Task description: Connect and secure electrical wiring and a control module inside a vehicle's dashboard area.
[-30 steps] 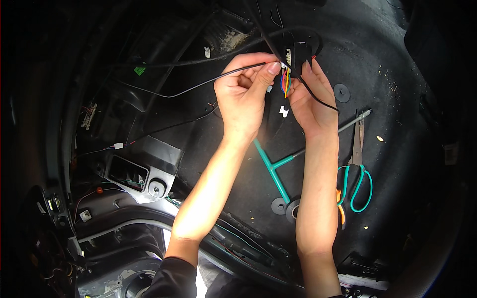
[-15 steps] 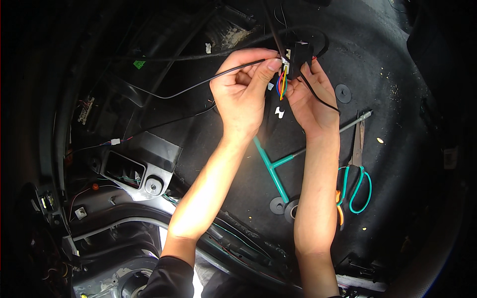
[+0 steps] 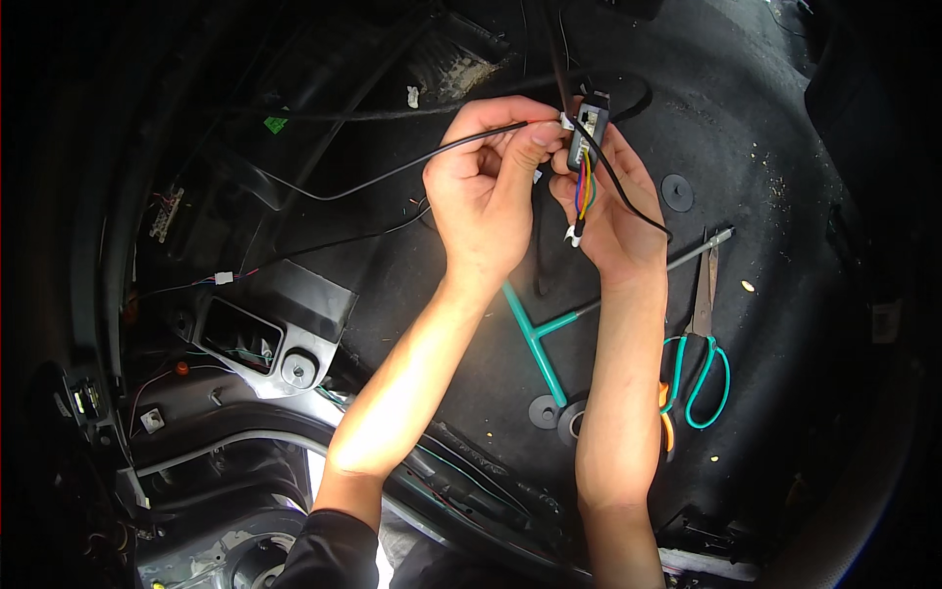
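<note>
Between the thumb and fingers of my left hand (image 3: 481, 201) is a thin black cable (image 3: 432, 157) with a small white plug (image 3: 567, 122) at its end. That plug is close beside a small black control box (image 3: 581, 147), and I cannot tell whether they touch. My right hand (image 3: 628, 211) is closed around the box, whose face with pale sockets shows. Coloured wires (image 3: 587, 191) run down from the box to a black sleeve with a white tag (image 3: 573, 237). Another black cable crosses in front of the box and my right fingers.
Below my hands lie a teal T-handled tool (image 3: 535, 339), teal-handled scissors (image 3: 702, 334) and an orange-handled tool (image 3: 668, 422) partly behind my right forearm. A grey plastic trim panel (image 3: 294, 324) is at left. Black cables run across the dark liner (image 3: 765, 294).
The box has turned in my right hand, bringing its socket face and the coloured wires into clearer view. My left hand has shifted slightly right, still pinching the cable end.
</note>
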Action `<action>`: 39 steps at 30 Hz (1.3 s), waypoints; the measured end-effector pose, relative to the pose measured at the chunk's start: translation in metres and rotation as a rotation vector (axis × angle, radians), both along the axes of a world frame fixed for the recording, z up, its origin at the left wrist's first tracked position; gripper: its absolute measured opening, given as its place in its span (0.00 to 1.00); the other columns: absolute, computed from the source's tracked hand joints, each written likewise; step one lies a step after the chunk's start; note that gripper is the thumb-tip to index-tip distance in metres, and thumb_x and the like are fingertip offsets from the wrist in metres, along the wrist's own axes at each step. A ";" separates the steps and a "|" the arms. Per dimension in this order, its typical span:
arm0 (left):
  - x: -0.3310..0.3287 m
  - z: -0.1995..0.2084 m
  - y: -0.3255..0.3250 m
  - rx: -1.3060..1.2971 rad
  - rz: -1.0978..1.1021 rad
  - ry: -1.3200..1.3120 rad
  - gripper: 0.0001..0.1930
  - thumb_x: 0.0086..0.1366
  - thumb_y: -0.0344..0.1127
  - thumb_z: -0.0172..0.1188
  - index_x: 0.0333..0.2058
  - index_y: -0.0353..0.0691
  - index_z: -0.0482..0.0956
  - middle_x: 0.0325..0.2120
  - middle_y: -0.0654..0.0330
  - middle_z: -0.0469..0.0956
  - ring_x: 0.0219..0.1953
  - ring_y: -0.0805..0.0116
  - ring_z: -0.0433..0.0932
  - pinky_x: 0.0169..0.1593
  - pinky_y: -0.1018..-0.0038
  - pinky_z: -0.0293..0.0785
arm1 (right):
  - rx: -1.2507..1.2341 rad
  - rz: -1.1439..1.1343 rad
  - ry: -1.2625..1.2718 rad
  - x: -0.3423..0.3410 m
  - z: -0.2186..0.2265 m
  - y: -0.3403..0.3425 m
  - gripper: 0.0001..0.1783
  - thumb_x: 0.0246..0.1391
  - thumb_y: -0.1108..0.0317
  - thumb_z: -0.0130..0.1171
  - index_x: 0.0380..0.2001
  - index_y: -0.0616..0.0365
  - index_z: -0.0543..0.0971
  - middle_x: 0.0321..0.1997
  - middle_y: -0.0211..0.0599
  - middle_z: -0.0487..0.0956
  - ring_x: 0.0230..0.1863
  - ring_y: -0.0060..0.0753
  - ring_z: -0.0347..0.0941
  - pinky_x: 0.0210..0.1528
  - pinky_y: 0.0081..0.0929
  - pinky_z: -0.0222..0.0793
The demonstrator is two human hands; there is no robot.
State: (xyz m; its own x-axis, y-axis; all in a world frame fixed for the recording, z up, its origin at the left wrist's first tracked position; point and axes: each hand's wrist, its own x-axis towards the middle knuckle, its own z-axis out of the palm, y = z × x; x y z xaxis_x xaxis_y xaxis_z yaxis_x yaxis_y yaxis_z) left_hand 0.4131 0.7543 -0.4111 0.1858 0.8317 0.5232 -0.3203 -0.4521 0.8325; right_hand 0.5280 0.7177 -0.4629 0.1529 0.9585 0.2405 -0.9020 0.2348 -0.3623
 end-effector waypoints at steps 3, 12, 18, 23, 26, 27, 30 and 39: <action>0.001 0.000 -0.001 -0.028 0.001 -0.039 0.06 0.68 0.19 0.61 0.43 0.29 0.80 0.31 0.58 0.84 0.32 0.78 0.81 0.39 0.83 0.77 | -0.035 -0.035 0.017 0.000 0.001 0.000 0.19 0.67 0.65 0.59 0.56 0.62 0.73 0.50 0.42 0.82 0.50 0.36 0.81 0.47 0.27 0.77; -0.001 -0.003 -0.001 0.117 0.024 0.089 0.05 0.63 0.19 0.65 0.38 0.30 0.83 0.36 0.57 0.83 0.37 0.74 0.81 0.42 0.80 0.77 | -0.034 0.025 0.061 0.001 0.002 -0.002 0.18 0.67 0.67 0.59 0.56 0.60 0.73 0.50 0.40 0.82 0.47 0.33 0.80 0.45 0.27 0.77; -0.005 -0.002 0.003 0.224 0.129 0.192 0.05 0.61 0.19 0.66 0.36 0.31 0.83 0.35 0.56 0.83 0.37 0.69 0.82 0.43 0.76 0.78 | -0.065 -0.104 0.026 -0.002 0.003 0.000 0.20 0.64 0.71 0.62 0.57 0.58 0.71 0.52 0.38 0.80 0.49 0.33 0.79 0.46 0.34 0.77; -0.007 -0.001 0.006 0.369 0.220 0.270 0.05 0.61 0.19 0.66 0.36 0.31 0.82 0.35 0.54 0.84 0.37 0.68 0.84 0.42 0.76 0.79 | -0.049 -0.199 -0.057 0.001 0.009 -0.001 0.22 0.58 0.75 0.67 0.54 0.58 0.71 0.51 0.38 0.80 0.50 0.34 0.79 0.50 0.37 0.79; -0.008 0.001 0.006 0.446 0.253 0.310 0.07 0.60 0.16 0.66 0.37 0.31 0.82 0.35 0.53 0.84 0.38 0.65 0.85 0.41 0.74 0.80 | -0.099 -0.282 -0.124 0.000 0.012 -0.002 0.22 0.58 0.76 0.66 0.54 0.59 0.71 0.51 0.39 0.80 0.50 0.34 0.80 0.49 0.37 0.80; -0.009 0.002 0.007 0.492 0.271 0.332 0.08 0.59 0.16 0.66 0.37 0.31 0.82 0.35 0.53 0.84 0.38 0.64 0.85 0.41 0.74 0.81 | -0.099 -0.301 -0.143 0.001 0.013 -0.003 0.23 0.57 0.77 0.66 0.54 0.60 0.71 0.51 0.39 0.81 0.49 0.33 0.81 0.47 0.36 0.82; -0.011 0.005 0.009 0.573 0.276 0.355 0.09 0.58 0.15 0.67 0.37 0.31 0.82 0.35 0.52 0.84 0.38 0.62 0.85 0.41 0.73 0.82 | -0.110 -0.274 -0.154 0.003 0.015 -0.004 0.23 0.57 0.77 0.66 0.54 0.60 0.71 0.50 0.40 0.81 0.48 0.34 0.81 0.45 0.35 0.83; -0.011 0.001 0.009 0.436 0.196 0.269 0.07 0.60 0.17 0.66 0.38 0.31 0.84 0.38 0.52 0.84 0.40 0.66 0.84 0.43 0.74 0.80 | -0.086 -0.226 -0.084 0.003 0.014 -0.002 0.22 0.56 0.77 0.66 0.52 0.60 0.72 0.49 0.42 0.82 0.47 0.36 0.82 0.46 0.41 0.83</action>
